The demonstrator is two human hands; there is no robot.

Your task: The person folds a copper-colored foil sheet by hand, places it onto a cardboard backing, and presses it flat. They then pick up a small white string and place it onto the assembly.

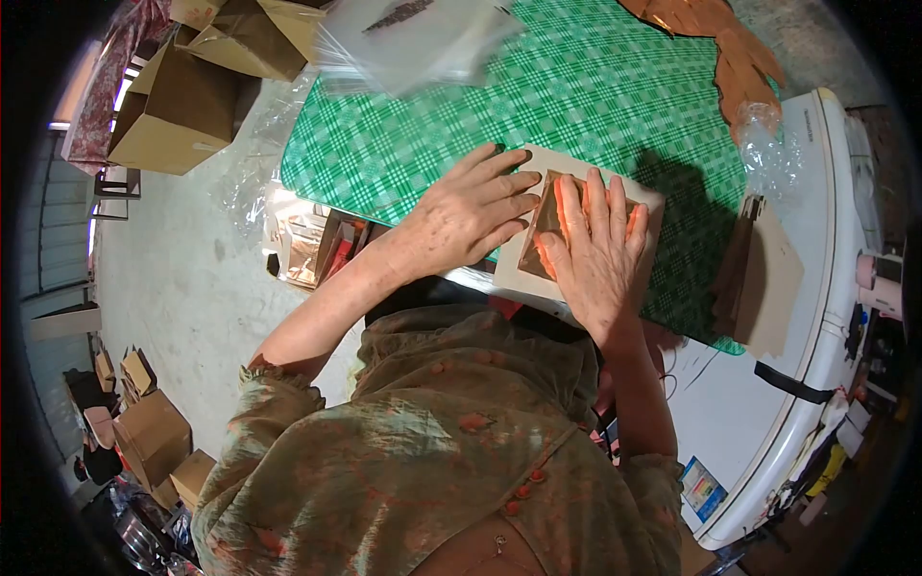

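Observation:
My left hand point(466, 211) lies palm down with fingers apart, its fingertips on the left part of a pale square block point(519, 276) and beside a brown square piece point(530, 252) on top of it. Flat on that brown piece, my right hand point(595, 235) has its fingers spread over something bright orange point(638, 219), which shows between and around the fingers. What the orange thing is stays mostly hidden under the palm. The block rests at the near edge of the table with a green checked cover point(413, 154).
Clear plastic sheets point(403, 43) lie at the far side. Flat brown and beige pieces point(768, 278) are at the right, beside a white surface point(715, 403). Coppery sheets point(744, 62) lie far right. Open cardboard boxes point(182, 125) stand left; a box with foil point(303, 240) is below the table edge.

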